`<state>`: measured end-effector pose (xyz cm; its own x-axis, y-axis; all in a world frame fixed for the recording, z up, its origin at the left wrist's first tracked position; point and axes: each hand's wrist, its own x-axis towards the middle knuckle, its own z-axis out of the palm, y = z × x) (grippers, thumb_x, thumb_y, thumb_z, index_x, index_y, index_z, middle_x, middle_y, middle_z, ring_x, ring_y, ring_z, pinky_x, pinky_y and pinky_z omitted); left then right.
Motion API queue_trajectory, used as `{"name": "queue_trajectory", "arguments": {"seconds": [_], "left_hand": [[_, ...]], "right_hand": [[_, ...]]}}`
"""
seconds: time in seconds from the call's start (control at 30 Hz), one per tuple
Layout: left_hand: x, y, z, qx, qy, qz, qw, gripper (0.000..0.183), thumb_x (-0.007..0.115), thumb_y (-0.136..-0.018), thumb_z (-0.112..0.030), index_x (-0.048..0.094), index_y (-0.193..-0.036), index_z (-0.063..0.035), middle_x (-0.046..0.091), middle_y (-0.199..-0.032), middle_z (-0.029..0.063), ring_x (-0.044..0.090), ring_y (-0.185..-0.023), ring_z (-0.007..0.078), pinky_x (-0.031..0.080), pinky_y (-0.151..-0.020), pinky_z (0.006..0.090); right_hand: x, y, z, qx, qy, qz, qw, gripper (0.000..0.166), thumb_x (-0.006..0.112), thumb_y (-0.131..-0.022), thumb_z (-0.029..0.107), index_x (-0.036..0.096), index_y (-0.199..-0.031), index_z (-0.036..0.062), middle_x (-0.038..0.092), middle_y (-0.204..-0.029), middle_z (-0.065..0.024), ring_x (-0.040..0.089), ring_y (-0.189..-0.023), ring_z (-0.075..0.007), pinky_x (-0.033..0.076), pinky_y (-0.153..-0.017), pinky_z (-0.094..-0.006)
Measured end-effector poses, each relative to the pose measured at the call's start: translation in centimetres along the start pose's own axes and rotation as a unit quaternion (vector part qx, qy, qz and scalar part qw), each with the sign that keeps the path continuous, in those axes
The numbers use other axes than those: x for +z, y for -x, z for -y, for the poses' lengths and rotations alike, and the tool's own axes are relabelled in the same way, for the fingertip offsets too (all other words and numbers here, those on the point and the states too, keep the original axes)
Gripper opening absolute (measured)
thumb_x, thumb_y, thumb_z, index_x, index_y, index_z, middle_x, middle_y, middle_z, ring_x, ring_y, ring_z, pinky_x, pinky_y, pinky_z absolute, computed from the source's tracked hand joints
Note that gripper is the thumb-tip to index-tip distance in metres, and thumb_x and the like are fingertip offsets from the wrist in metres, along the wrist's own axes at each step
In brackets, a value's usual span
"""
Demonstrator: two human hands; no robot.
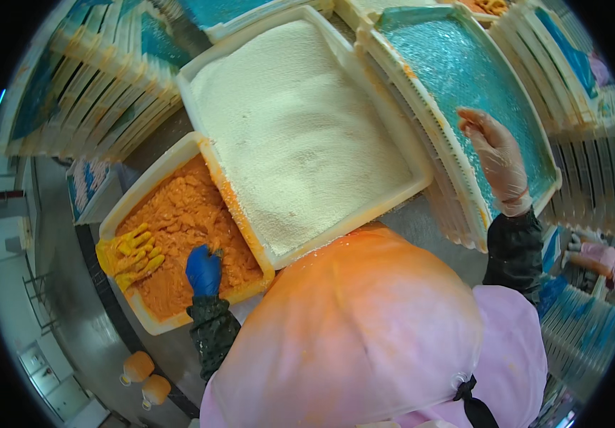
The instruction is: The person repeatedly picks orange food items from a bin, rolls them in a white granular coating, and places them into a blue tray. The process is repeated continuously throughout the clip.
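Note:
My left hand (204,270), in a blue glove, reaches into orange marinated meat (179,214) in a white plastic tub (144,152). Its fingers bend down at the meat, and the fingertips are hidden. On the tub's left wall lies a yellow rubber glove (133,254), smeared with orange. My right hand (497,155), in a clear glove, hovers over a tray lined with blue film (451,64). Its fingers are drawn together near the thumb, and nothing shows in them. Pale breadcrumbs (302,128) fill the large white tub (422,179) between my hands.
Stacked white trays stand at the left (109,91) and the right (548,69). The blue-lined tray tops another stack (419,117). Two orange-filled jugs (147,377) are at lower left. Another person (604,262) is at the far right. My stained apron (361,321) nears the tubs.

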<state>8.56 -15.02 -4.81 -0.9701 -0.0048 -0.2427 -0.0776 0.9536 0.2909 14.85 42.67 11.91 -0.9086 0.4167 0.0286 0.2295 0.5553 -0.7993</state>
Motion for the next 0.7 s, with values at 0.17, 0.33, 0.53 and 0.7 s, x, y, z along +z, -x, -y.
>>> {"name": "queue_trajectory", "arguments": {"seconds": [0.17, 0.33, 0.53, 0.7], "left_hand": [[-0.5, -0.2, 3.3, -0.014, 0.272, -0.001, 0.962, 0.018, 0.067, -0.095, -0.010, 0.065, -0.105, 0.0052, 0.069, -0.099, 0.0148, 0.066, -0.095, 0.0250, 0.051, -0.082, 0.0375], [-3.9, 1.0, -1.4, -0.012, 0.552, -0.019, 0.833, 0.021, 0.058, -0.101, -0.006, 0.064, -0.117, 0.0059, 0.070, -0.110, 0.0096, 0.064, -0.100, 0.0170, 0.051, -0.088, 0.0314], [-0.9, 1.1, -0.2, -0.025, 0.548, -0.049, 0.835, 0.026, 0.059, -0.101, -0.005, 0.064, -0.124, 0.0073, 0.071, -0.111, 0.0113, 0.065, -0.090, 0.0165, 0.052, -0.085, 0.0301], [-1.3, 1.8, -0.8, -0.078, 0.597, -0.070, 0.796, 0.026, 0.058, -0.101, -0.003, 0.063, -0.124, 0.0079, 0.070, -0.116, 0.0134, 0.065, -0.091, 0.0167, 0.055, -0.083, 0.0306]], "right_hand": [[11.6, -2.0, 1.4, -0.008, -0.214, 0.179, 0.960, 0.026, 0.057, -0.101, 0.003, 0.066, -0.125, -0.0032, 0.070, -0.112, -0.0057, 0.063, -0.103, -0.0132, 0.048, -0.092, -0.0248], [21.7, -4.0, -4.3, -0.056, -0.178, 0.164, 0.969, 0.024, 0.056, -0.101, 0.001, 0.067, -0.122, -0.0032, 0.069, -0.107, -0.0045, 0.063, -0.099, -0.0121, 0.049, -0.088, -0.0237], [27.8, -2.9, -7.8, 0.043, -0.268, 0.176, 0.946, 0.025, 0.053, -0.102, 0.001, 0.066, -0.122, -0.0049, 0.069, -0.109, -0.0055, 0.064, -0.100, -0.0119, 0.050, -0.092, -0.0231], [28.0, -3.4, -9.5, 0.025, -0.187, 0.171, 0.967, 0.024, 0.056, -0.101, 0.008, 0.069, -0.119, -0.0019, 0.070, -0.102, -0.0034, 0.061, -0.090, -0.0095, 0.048, -0.082, -0.0232]]}}
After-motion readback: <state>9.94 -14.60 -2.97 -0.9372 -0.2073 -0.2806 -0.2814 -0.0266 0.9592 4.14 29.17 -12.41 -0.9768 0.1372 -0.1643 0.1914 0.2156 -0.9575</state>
